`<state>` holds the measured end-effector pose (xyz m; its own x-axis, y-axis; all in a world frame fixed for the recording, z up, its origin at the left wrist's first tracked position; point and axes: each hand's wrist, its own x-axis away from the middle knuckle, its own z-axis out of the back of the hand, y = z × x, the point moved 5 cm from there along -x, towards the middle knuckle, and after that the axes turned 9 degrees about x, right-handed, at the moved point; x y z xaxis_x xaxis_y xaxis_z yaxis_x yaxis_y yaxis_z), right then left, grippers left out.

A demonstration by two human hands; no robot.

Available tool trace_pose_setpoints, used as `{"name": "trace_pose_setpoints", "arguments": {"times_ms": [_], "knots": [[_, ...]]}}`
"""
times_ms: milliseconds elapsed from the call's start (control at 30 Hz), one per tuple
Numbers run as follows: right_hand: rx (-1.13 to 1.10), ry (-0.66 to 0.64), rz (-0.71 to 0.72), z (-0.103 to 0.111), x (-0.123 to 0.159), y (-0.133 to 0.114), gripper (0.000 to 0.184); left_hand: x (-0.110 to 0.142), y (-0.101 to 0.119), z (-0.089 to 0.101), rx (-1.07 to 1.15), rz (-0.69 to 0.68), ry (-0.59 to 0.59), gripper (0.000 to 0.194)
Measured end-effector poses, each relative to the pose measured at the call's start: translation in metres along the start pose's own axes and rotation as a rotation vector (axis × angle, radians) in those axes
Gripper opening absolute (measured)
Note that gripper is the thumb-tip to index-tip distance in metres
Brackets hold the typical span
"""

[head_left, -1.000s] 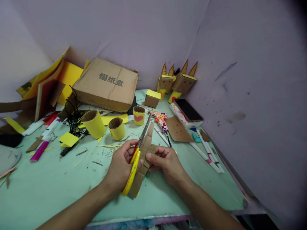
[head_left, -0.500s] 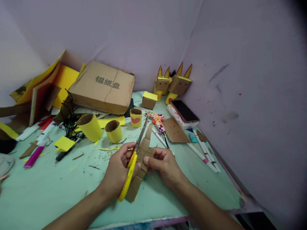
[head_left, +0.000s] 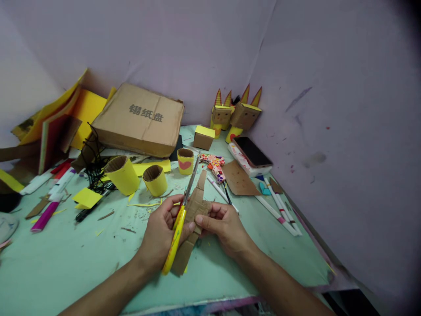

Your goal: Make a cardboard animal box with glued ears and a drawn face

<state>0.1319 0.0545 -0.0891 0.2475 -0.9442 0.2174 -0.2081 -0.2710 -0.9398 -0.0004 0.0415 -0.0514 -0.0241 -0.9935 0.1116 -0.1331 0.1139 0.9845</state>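
My left hand is closed around yellow-handled scissors, whose blades point up and away from me. Its thumb also rests on a strip of brown cardboard with a narrow, tapering upper end. From the other side, my right hand pinches the same cardboard between thumb and fingers. The strip is held slanted above the table, with small notches or folds near its middle. Beyond my hands stand yellow-wrapped cardboard rings: a large one, a smaller one and one with a pink heart.
On the green tabletop lie markers, black cord and cardboard scraps. At the back are a flat cardboard box, a small yellow-topped box and eared cardboard figures. A phone lies at the right by the wall.
The view has shifted very slightly. Both hands keep the same hold on the scissors and cardboard, with hardly any movement.
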Motion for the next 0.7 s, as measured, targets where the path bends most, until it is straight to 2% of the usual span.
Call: {"name": "trace_pose_setpoints", "arguments": {"times_ms": [333, 700], "knots": [[0.044, 0.020, 0.002, -0.0004, 0.0012, -0.0025, 0.025, -0.0002, 0.0000, 0.0003, 0.008, 0.014, 0.016, 0.052], [-0.048, 0.032, -0.041, -0.0033, 0.0028, -0.0009, 0.023, 0.0004, -0.0060, 0.0001, 0.113, 0.023, -0.022, 0.052]]}}
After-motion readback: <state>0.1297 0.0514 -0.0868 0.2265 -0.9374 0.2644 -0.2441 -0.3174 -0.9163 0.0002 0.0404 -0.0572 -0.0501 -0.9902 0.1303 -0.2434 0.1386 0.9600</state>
